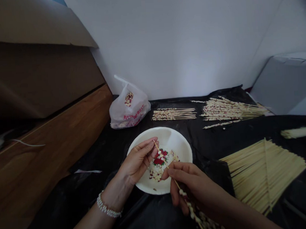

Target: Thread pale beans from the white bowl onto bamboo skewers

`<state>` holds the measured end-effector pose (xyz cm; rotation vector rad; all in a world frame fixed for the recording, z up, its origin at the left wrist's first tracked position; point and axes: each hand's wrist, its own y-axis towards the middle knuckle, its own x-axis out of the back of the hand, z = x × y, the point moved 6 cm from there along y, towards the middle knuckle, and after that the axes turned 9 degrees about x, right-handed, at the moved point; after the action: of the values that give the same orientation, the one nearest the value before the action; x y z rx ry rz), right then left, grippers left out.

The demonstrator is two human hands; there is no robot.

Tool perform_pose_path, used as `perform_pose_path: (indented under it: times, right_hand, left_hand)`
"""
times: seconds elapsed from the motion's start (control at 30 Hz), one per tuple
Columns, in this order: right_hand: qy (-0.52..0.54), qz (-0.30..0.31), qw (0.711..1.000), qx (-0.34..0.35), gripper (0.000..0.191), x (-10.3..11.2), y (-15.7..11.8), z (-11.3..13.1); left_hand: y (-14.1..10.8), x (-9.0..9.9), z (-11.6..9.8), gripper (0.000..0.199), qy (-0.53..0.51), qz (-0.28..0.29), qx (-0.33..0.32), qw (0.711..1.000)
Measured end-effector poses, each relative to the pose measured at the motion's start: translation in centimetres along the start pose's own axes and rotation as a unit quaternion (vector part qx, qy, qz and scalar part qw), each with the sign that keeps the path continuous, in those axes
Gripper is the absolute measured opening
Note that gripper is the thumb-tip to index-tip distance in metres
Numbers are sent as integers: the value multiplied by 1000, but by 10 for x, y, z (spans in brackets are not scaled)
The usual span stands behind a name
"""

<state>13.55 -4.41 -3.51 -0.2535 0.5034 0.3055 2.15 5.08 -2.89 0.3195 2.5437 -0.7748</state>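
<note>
A white bowl [185, 145] with a red and green pattern inside holds small cream and dark red pieces [156, 175]. Over its left part, my left hand [139, 160] has its thumb and fingertips pinched at the tip of a thin wooden skewer [176, 184]; whether they hold a small piece is too small to tell. My right hand [189, 181] grips that skewer above the bowl's lower right rim. Pieces are threaded near the upper tip and along the lower part, below my right hand. A beaded bracelet [107, 207] circles my left wrist.
Behind the bowl stands a plastic bag [130, 105] of pieces. Threaded skewers lie in a small group [172, 114] and a larger pile [223, 109]. Bare skewers [264, 173] spread at right on black sheeting [205, 147]. A cardboard box [35, 74] stands left, a white box [287, 84] right.
</note>
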Motion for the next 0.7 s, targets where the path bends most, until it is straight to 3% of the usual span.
perform_pose_path:
  times: [0.37, 0.7]
  right_hand:
    - [-14, -21, 1000, 8, 22, 1, 0, 4]
    - [-16, 2, 1000, 10, 22, -1, 1, 0]
  left_hand:
    - [-4, 2, -3, 17, 22, -54, -44, 997]
    - [-2, 0, -1, 13, 5, -33, -29, 999]
